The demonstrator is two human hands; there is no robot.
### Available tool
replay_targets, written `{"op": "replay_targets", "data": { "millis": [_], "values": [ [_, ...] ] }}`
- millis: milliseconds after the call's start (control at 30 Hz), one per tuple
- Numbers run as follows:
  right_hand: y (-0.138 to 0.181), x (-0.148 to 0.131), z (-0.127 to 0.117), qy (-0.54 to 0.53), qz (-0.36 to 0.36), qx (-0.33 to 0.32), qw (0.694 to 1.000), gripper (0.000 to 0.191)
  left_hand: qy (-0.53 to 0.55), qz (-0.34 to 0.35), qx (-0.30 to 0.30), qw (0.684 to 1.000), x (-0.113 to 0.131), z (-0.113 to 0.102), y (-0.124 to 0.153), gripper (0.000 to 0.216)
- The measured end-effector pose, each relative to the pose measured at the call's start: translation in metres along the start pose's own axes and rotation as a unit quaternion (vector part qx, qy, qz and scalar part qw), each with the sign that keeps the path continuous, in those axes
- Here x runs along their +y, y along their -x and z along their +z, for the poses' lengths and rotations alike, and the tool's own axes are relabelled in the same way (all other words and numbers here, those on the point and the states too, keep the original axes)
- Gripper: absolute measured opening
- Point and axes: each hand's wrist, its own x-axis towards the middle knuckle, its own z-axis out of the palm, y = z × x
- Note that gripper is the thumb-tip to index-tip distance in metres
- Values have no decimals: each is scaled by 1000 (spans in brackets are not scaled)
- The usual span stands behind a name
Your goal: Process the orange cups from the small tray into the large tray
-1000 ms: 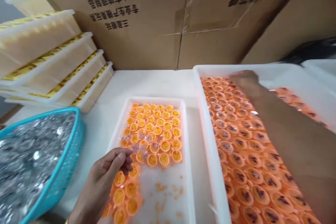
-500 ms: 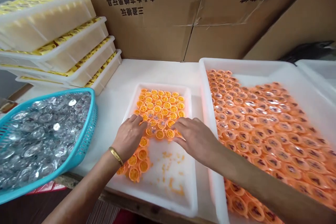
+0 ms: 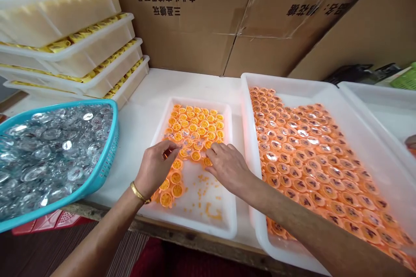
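A small white tray (image 3: 224,220) holds rows of orange cups (image 3: 193,127) with yellow-orange bits inside. Clear lids (image 3: 187,142) lie on several cups in the middle rows. My left hand (image 3: 157,162), with a gold bangle on its wrist, is over the left side of these cups. Its thumb and fingers are pinched together, and what is between them is too small to make out. On the right side of the same rows, my right hand (image 3: 227,166) has its fingers bent down onto the cups. Its fingertips are partly hidden, so any piece in them cannot be told.
At left, a blue basket (image 3: 113,138) is full of clear lids. Behind it rise stacked white trays (image 3: 87,39) of yellow packed pieces. A large white tray (image 3: 256,207) of lidded orange cups lies right. Cardboard boxes (image 3: 195,47) stand behind. Loose yellow bits (image 3: 208,207) dot the small tray.
The view has shifted a little. My left thumb and fingers have drawn into a raised pinch. My right hand remains over the cups, its fingers more bent.
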Motion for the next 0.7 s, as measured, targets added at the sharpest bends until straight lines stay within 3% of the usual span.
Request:
{"op": "replay_targets", "data": {
  "millis": [100,233,367,500,700],
  "values": [
    [10,-8,-3,-15,6,-28,999,27,189,-142,-58,970,10,5,17,14],
    [18,-12,-5,-36,8,-44,998,30,337,-224,-104,909,17,11,35,26],
    [17,-8,-5,-37,-26,-51,998,25,398,-232,-103,882,20,11,43,30],
    [17,-15,-3,-33,-34,-70,996,14,396,-222,-89,887,24,10,45,28],
    [24,-30,-1,-66,-9,-81,995,30,363,-212,-78,904,21,10,48,18]
  ]
}}
